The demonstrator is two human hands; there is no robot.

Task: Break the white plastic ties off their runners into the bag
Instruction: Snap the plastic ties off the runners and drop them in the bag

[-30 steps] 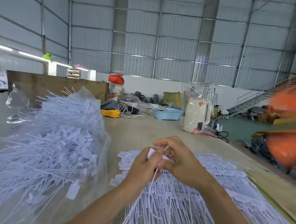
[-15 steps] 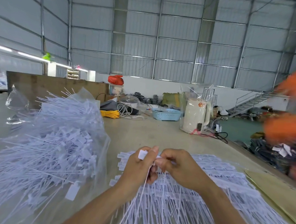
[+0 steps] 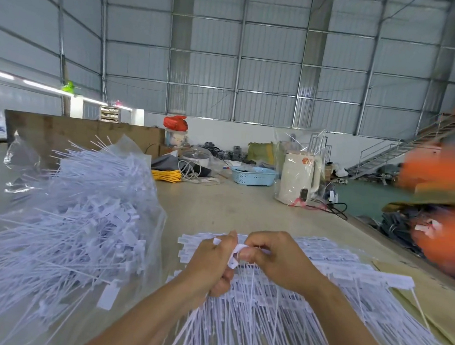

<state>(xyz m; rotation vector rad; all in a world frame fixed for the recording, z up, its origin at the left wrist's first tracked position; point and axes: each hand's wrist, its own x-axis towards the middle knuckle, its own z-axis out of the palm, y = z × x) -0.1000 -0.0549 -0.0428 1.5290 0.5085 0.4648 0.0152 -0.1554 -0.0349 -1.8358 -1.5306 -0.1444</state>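
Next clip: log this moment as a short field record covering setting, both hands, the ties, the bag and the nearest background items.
setting: warehouse worktable
left hand: grip on a bunch of white plastic ties
right hand: pinches a white tie head with the left hand
bag: clear plastic bag, left, full of loose ties
background: blue plastic basket, white kettle, yellow cable coil

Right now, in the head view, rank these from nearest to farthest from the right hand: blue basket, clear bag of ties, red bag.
From the right hand:
1. Clear bag of ties, left, beside the hands.
2. Blue basket, far end of the table.
3. Red bag, behind the table, by the wall.
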